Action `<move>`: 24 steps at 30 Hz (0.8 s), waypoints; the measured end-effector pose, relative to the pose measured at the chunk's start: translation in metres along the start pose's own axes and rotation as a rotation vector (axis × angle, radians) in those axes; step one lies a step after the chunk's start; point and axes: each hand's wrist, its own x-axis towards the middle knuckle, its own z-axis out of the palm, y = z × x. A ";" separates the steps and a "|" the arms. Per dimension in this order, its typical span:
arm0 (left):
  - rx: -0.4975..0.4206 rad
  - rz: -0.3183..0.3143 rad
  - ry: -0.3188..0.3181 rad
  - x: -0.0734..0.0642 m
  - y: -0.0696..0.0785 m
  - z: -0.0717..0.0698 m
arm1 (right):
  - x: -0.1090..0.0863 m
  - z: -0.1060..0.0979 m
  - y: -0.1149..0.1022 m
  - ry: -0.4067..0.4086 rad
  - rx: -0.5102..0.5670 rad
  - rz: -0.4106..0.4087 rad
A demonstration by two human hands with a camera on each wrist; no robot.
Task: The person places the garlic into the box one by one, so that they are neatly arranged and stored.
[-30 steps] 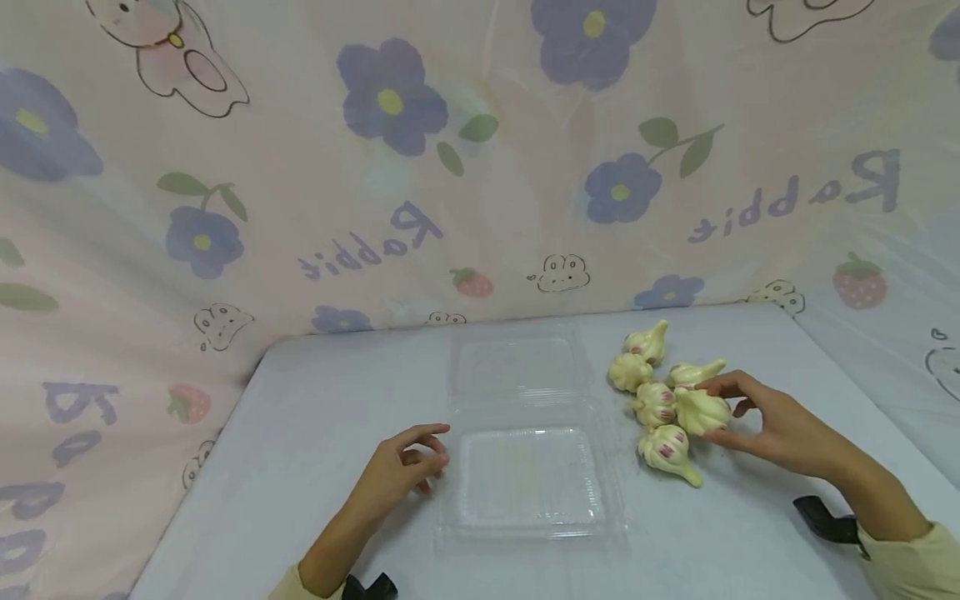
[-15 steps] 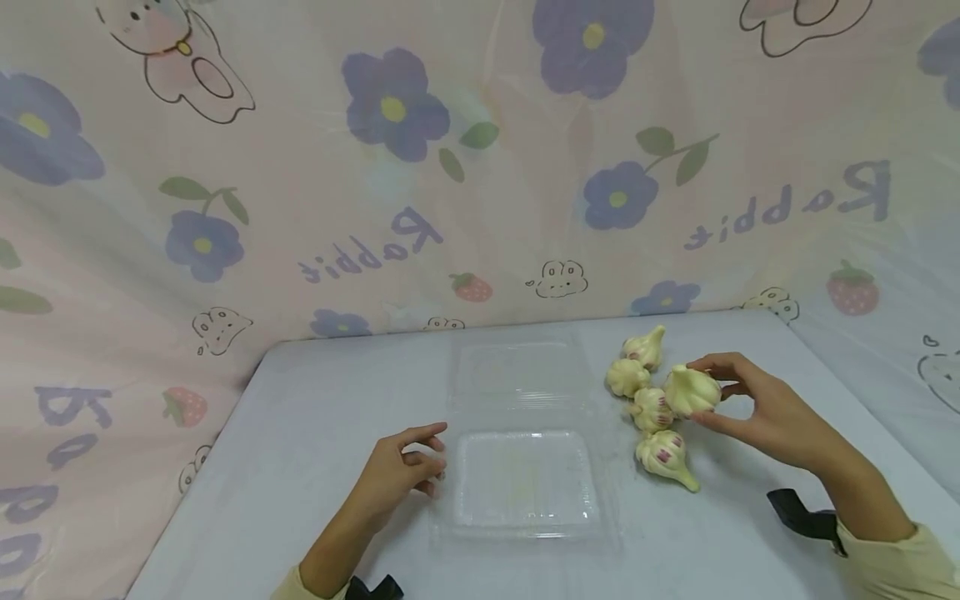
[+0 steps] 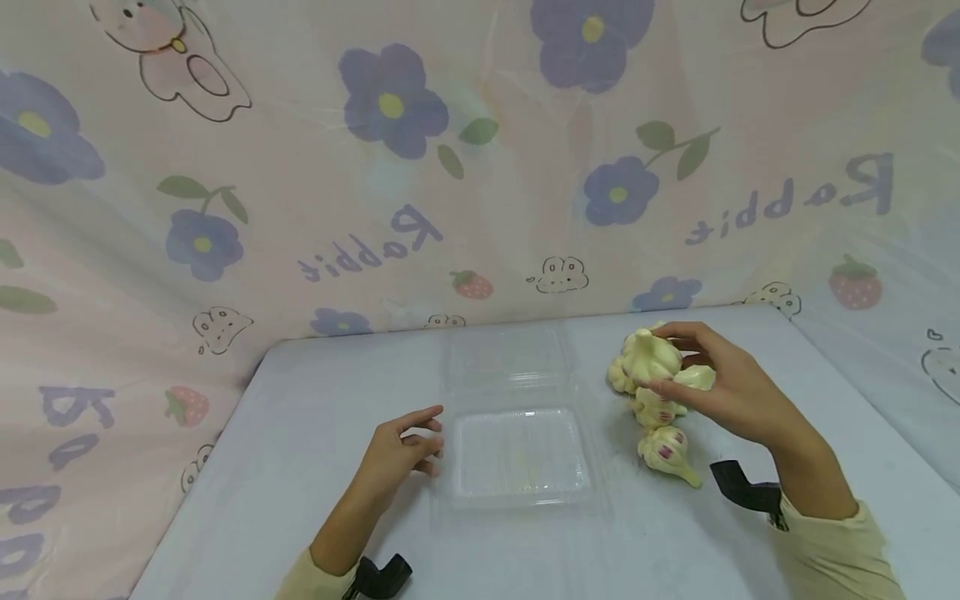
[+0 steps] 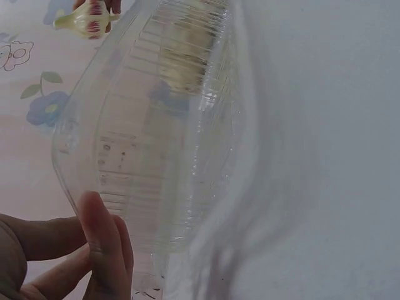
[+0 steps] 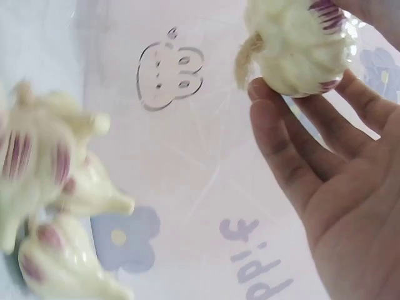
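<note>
Held up by my right hand (image 3: 731, 387) is a pale garlic bulb (image 3: 649, 358), gripped between thumb and fingers above several others. The right wrist view shows its purple-streaked side and dry roots on this garlic bulb (image 5: 300, 50). My left hand (image 3: 401, 446) is at the left side of a clear plastic clamshell container (image 3: 517, 454), whose lid (image 3: 510, 354) lies folded back. Up close in the left wrist view, the thumb and fingertips of my left hand (image 4: 94, 244) meet at the rim of the container (image 4: 150, 144).
More garlic bulbs lie right of the container, one garlic bulb (image 3: 667, 452) nearest me with its stem pointing toward me. The white table (image 3: 322, 417) ends at a patterned curtain (image 3: 487, 192) behind. Black wrist mounts (image 3: 746, 487) sit on both forearms.
My right hand has lifted its garlic bulb and carried it left and away from me over the others. The container has shifted slightly away from me, along with my left hand.
</note>
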 end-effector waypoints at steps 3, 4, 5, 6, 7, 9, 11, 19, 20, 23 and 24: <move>-0.002 0.011 0.023 0.003 0.001 0.002 | 0.004 0.004 -0.006 -0.018 0.032 0.020; -0.002 0.016 0.029 0.003 0.002 0.003 | 0.005 0.006 -0.008 -0.021 0.041 0.024; -0.001 0.020 0.034 0.003 0.002 0.003 | 0.005 0.007 -0.009 -0.025 0.042 0.020; -0.002 0.021 0.037 0.004 0.003 0.004 | 0.006 0.008 -0.010 -0.028 0.047 0.021; -0.002 0.021 0.039 0.004 0.003 0.004 | 0.007 0.009 -0.011 -0.034 0.047 0.023; 0.005 0.015 0.038 0.004 0.004 0.004 | 0.008 0.011 -0.012 -0.047 0.048 0.024; 0.020 0.003 0.036 0.004 0.005 0.001 | 0.010 0.013 -0.013 -0.063 0.057 0.026; 0.108 -0.039 -0.119 -0.001 0.010 -0.012 | 0.013 0.028 -0.014 -0.120 0.116 0.050; 0.111 -0.040 -0.144 -0.003 0.009 -0.013 | 0.014 0.031 -0.013 -0.123 0.120 0.040; 0.110 -0.030 -0.181 -0.006 0.008 -0.014 | 0.015 0.041 -0.013 -0.134 0.136 0.015; 0.109 -0.026 -0.180 -0.006 0.008 -0.014 | 0.016 0.045 -0.012 -0.139 0.146 0.010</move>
